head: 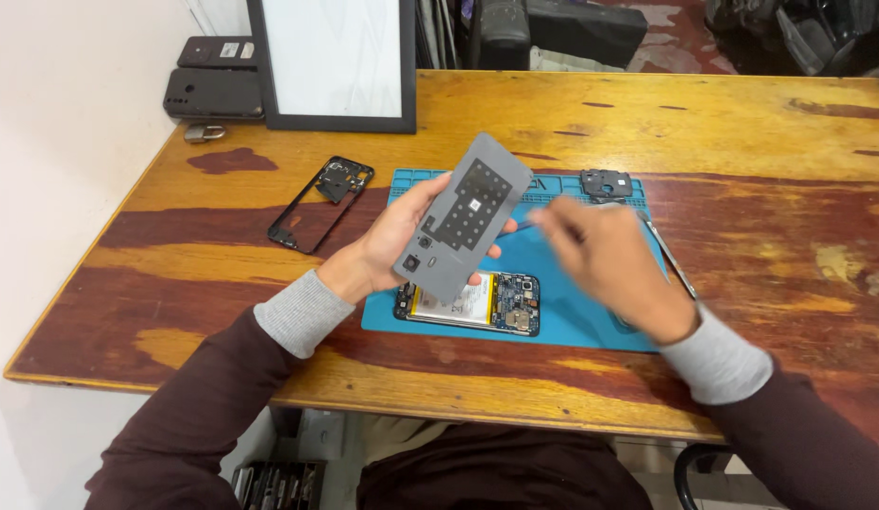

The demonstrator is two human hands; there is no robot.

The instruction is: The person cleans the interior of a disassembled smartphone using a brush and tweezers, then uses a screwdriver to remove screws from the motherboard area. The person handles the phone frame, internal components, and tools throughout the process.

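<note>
At the far left corner of my desk point(742, 123) two dark phones point(213, 80) lie stacked beside a small metal padlock point(203, 133), and just right of them a black-framed white panel point(334, 59) leans upright at the desk's back edge. Nearer to me, an empty black phone frame point(320, 203) lies flat on the wood, just left of the blue work mat point(572, 312). My left hand point(397, 241) is clasped around a grey phone back cover point(463, 217), gripping its lower half and holding it tilted above the mat with its inner side, patched with black squares, facing me. Under it, on the mat's near edge, lies the opened phone body point(468, 304), its battery and circuit board exposed. My right hand point(614, 264) is blurred, curled around a thin blue-tipped tool point(524, 225) whose tip is close to the cover's right edge; I cannot tell if they touch. Beyond it a small black plastic part point(606, 183) sits on the mat's far edge, and metal tweezers point(671, 260) lie along its right side.
</note>
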